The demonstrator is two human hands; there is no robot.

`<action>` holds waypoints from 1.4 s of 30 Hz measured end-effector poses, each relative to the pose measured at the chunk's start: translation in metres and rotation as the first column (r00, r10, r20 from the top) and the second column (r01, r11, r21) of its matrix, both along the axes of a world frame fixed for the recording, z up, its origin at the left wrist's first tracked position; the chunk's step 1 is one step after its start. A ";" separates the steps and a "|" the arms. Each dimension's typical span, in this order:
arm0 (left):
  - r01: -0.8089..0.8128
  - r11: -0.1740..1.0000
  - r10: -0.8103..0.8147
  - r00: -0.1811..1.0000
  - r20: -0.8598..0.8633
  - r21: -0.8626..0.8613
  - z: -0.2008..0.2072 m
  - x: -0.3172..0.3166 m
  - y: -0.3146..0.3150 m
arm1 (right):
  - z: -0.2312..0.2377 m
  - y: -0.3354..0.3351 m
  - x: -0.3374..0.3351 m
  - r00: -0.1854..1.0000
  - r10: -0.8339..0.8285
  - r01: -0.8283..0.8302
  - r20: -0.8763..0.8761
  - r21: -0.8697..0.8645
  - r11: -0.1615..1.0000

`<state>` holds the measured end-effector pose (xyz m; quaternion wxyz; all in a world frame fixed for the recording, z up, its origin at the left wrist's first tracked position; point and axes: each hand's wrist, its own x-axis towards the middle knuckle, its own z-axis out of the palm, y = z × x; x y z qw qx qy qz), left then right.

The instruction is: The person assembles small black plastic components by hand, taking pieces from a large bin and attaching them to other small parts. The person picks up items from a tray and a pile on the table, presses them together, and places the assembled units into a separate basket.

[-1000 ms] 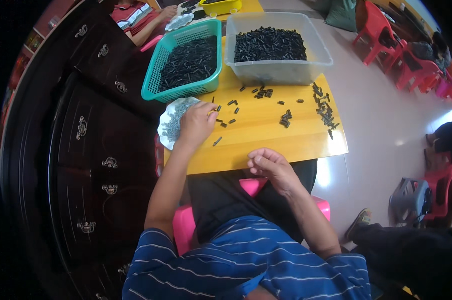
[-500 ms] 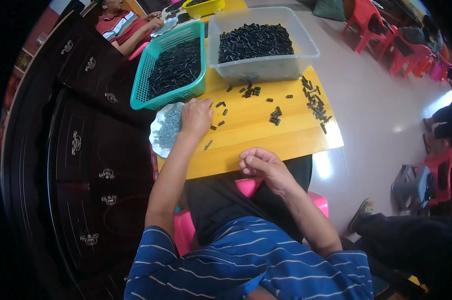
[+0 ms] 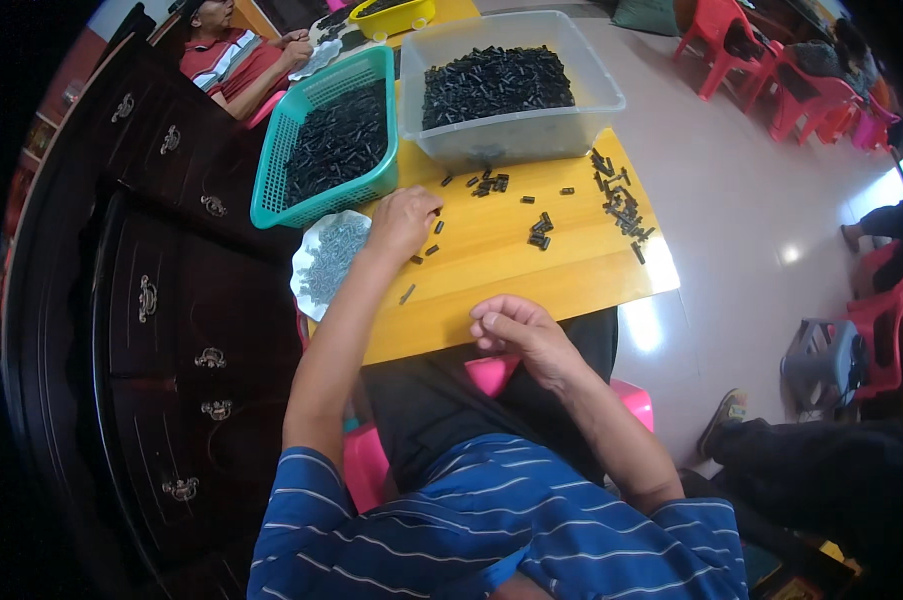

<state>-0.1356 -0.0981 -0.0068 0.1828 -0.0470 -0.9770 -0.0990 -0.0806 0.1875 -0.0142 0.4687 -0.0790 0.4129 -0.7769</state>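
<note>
Head view: the left hand (image 3: 404,226) is over the yellow table (image 3: 462,285), in from its left edge, palm down; its fingers are bent and bunched, with the tips at a dark piece among the loose short black pieces (image 3: 439,228); whether they grip it or only touch it, I cannot tell; the right hand (image 3: 520,332) hovers at the middle of the table's near edge, fingers curled inward and thumb close to the index finger; whether something small sits between them, I cannot tell.

Just left of the left hand, at the table's left edge, stands a scalloped white dish (image 3: 300,265) heaped with small grey pieces; beyond it, at the far left corner, is a teal perforated basket (image 3: 272,165) full of black pieces; beside that, along the far edge toward the far right corner, is a translucent container (image 3: 512,146), also filled with black pieces.

A small cluster (image 3: 492,185) of black pieces lies in front of the container; another bunch (image 3: 540,241) lies apart, between the middle of the table and its right edge; a scattered strip (image 3: 624,208) of longer dark pieces runs beside the right edge; one slim piece (image 3: 408,294) lies alone toward the near left corner.
</note>
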 end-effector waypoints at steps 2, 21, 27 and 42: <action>0.026 0.999 -0.027 0.997 0.066 0.022 -0.002 -0.003 -0.003 | 0.000 0.000 0.000 1.000 0.011 -0.011 0.002 -0.028 1.000; 0.239 0.942 -0.257 0.965 0.047 0.235 0.051 0.084 0.115 | -0.007 -0.003 -0.006 0.941 -0.198 0.239 0.274 -0.122 0.963; 0.301 0.937 -0.294 0.954 -0.063 0.179 0.048 0.103 0.137 | -0.031 -0.005 -0.005 0.904 -0.119 0.238 0.410 -0.253 0.938; 0.187 0.738 0.001 0.960 -0.279 0.648 0.041 0.138 0.124 | -0.001 -0.003 0.004 0.955 0.207 -0.143 0.210 -0.284 0.948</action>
